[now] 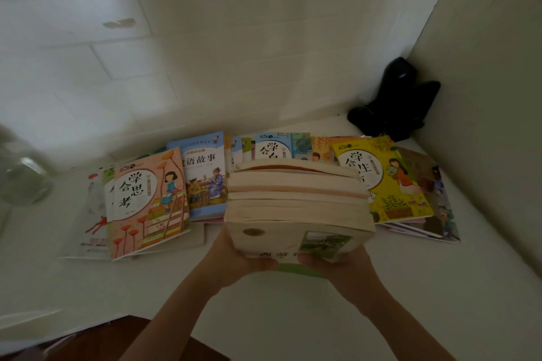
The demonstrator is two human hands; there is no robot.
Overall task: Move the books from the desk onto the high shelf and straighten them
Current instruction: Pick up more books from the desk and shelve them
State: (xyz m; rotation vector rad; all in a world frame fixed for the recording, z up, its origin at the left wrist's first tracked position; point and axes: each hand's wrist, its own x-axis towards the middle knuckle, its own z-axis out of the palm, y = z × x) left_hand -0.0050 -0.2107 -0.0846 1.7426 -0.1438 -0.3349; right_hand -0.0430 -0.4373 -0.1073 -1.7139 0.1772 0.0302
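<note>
Head view: looking down over two bare forearms reaching forward across a white surface point(293, 316) set in a pale corner; whether this is the counter or the shelf cannot be told.
Held stack: several thick paperbacks point(296, 202) piled flat, page edges facing the camera, raised in front of the spread behind them.
Left hand point(234, 258): under the near left corner of the stack, fingers wrapped beneath it and hidden, thumb along the side.
Right hand point(340, 264): under the near right corner, thumb lying on the bottom book's cover, gripping it.
Loose books: thin picture books fanned flat along the wall, a pink one point(149, 202) on the left, a blue one point(202, 173) behind it, a yellow one point(384, 179) on the right.
Other things: a black object point(396, 102) in the far corner; a blurred glass jar point(23, 179) at far left.
Handling, as a judgement: the stack looks heavy, its glossy covers could slide on one another, and the top book bows open. Supporting it from below with both hands, thumbs pressing down, should keep it square.
</note>
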